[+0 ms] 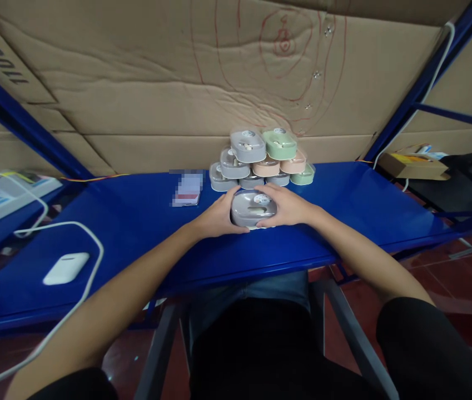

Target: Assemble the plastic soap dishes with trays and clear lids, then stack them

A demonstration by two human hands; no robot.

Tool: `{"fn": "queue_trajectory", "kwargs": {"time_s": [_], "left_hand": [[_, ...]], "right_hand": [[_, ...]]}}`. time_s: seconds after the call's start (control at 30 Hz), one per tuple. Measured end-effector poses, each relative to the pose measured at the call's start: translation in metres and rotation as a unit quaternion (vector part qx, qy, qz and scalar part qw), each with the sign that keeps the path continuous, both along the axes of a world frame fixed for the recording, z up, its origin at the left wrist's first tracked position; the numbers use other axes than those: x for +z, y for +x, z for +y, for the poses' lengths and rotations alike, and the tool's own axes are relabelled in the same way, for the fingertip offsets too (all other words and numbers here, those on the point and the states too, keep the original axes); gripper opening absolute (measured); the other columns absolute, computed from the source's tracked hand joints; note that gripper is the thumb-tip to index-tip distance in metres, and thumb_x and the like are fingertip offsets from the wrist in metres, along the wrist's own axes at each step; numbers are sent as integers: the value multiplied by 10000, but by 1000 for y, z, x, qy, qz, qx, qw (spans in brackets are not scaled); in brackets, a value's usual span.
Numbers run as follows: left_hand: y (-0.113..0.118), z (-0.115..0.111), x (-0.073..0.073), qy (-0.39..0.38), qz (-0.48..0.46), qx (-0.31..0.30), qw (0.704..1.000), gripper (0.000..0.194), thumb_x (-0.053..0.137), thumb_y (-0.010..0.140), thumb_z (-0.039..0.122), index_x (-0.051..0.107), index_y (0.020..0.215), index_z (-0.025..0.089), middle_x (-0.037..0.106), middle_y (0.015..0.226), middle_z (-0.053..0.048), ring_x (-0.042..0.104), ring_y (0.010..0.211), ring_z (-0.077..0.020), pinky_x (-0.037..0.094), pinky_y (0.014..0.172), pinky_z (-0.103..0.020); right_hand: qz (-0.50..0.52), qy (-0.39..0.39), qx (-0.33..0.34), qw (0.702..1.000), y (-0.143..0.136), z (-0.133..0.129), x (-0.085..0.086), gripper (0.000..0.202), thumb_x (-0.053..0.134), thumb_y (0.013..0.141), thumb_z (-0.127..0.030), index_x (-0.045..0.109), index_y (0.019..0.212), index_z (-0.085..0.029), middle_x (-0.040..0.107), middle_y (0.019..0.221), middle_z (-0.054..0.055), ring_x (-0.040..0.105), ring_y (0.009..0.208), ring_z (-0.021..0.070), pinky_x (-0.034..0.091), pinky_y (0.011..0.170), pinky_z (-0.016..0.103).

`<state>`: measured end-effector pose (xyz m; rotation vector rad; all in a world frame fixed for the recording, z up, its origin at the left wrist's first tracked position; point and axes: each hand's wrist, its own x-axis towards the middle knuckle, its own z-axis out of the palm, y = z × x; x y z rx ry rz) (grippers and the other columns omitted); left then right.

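Between my two hands is a grey oval plastic box with a clear lid (252, 208), a round sticker on its top. My left hand (221, 215) grips its left end, and my right hand (288, 206) grips the right end. Whether its base touches the table cannot be made out. Just behind it rises a stepped stack of similar boxes in grey, pink and green. A grey box (247, 147) and a green box (281, 144) sit on top, over a pink box (266, 165) and others.
All this is on a blue table (135, 222) against a cardboard wall (144, 111). A partly blurred flat object (189, 189) lies left of the stack. Farther left are a white earphone case (66, 268) and a white cable (98, 261). A cardboard box (413, 165) stands at right.
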<state>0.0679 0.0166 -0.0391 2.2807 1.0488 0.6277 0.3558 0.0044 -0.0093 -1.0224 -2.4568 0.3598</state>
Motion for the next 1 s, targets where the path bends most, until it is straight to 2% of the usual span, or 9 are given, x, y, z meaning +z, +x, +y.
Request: {"fn": "queue_trajectory", "kwargs": {"time_s": [0.17, 0.37, 0.53, 0.63, 0.73, 0.83, 0.93, 1.0], "left_hand": [[-2, 1, 2, -3, 13, -10, 1000, 1418, 1000, 681, 609, 234, 1807, 214, 501, 1749, -284, 460, 1658, -541, 418, 1327, -729], [-2, 0, 2, 13, 33, -12, 999, 1353, 976, 701, 639, 282, 1784, 221, 436, 1807, -275, 425, 1688, -518, 371, 1365, -706], [1, -5, 3, 10, 32, -32, 999, 1354, 942, 729, 622, 236, 1800, 187, 560, 1704, -258, 520, 1612, -473, 404, 1350, -645], [2, -10, 7, 8, 49, -42, 998, 1296, 890, 779, 612, 217, 1804, 195, 609, 1651, -225, 551, 1575, -440, 411, 1341, -620], [3, -13, 13, -2, 80, -39, 996, 1224, 841, 832, 617, 230, 1800, 182, 585, 1672, -220, 545, 1570, -431, 443, 1313, -596], [3, -14, 17, 0, 95, -36, 995, 1188, 816, 857, 622, 240, 1797, 179, 586, 1666, -217, 536, 1573, -433, 459, 1291, -591], [3, -14, 17, 4, 99, -34, 995, 1157, 806, 873, 623, 254, 1796, 197, 595, 1655, -207, 540, 1574, -425, 457, 1291, -576], [3, -14, 17, 6, 99, -37, 994, 1145, 801, 879, 624, 262, 1795, 198, 601, 1650, -202, 540, 1578, -420, 452, 1297, -565]], "right_hand": [[-17, -10, -5, 1000, 5, 3, -12, 1211, 925, 761, -808, 502, 1727, -212, 634, 1599, 223, 669, 1436, 468, 578, 1193, 649], [-20, -15, 18, 1000, 11, 3, -24, 1296, 953, 736, -785, 407, 1786, -257, 596, 1646, 207, 651, 1471, 454, 574, 1216, 643], [-5, -7, -13, 1000, 21, -20, -27, 1238, 980, 730, -661, 447, 1755, -218, 627, 1588, 218, 715, 1352, 442, 619, 1144, 617], [-14, 2, -44, 999, 51, -40, -26, 1204, 978, 740, -665, 466, 1747, -247, 642, 1574, 202, 728, 1329, 447, 629, 1127, 626], [-34, 17, -127, 991, 103, -50, -27, 1152, 962, 765, -696, 495, 1726, -264, 667, 1561, 192, 720, 1350, 472, 609, 1155, 664], [-47, 29, -234, 971, 162, -44, -28, 1126, 950, 738, -727, 552, 1667, -229, 699, 1542, 209, 685, 1402, 516, 558, 1206, 708], [-46, 17, -380, 924, 206, -23, -27, 1123, 965, 692, -659, 578, 1633, -183, 707, 1519, 234, 683, 1404, 514, 554, 1219, 663], [-41, 1, -462, 886, 222, -4, -25, 1105, 978, 681, -616, 585, 1616, -177, 714, 1479, 244, 701, 1370, 512, 572, 1187, 637]]}}
